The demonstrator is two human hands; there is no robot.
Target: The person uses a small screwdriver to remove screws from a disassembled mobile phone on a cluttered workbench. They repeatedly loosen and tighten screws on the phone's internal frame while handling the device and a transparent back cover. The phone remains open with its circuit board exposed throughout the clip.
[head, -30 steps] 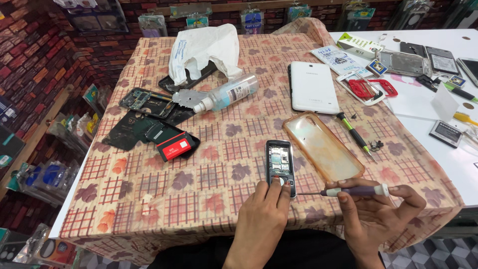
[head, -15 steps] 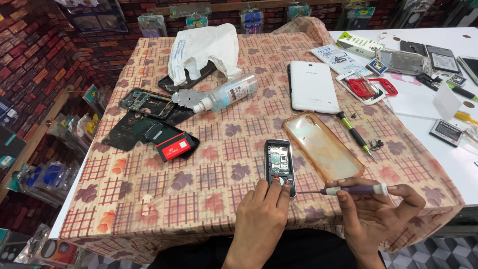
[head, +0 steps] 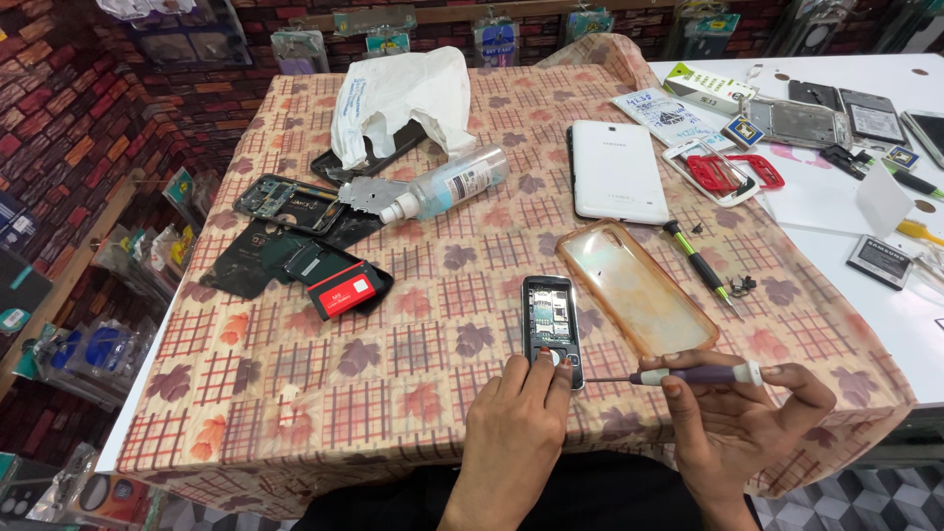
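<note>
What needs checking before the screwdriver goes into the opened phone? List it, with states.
1. Left hand steadies the opened phone: ok.
2. Right hand grips the purple screwdriver: ok.
3. Tip aimed at the phone's lower end: ok.
4. Tip seated in a screw: cannot tell.
5. Phone flat on the patterned cloth: ok.
6. Clear case lies apart from the phone: ok.

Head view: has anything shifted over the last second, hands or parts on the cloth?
Nothing visibly changed. The left hand still presses its fingertips on the lower end of the opened small phone, and the right hand still holds the purple-handled screwdriver level, tip toward the phone. The clear phone case, spray bottle and white tablet lie where they were.
</note>
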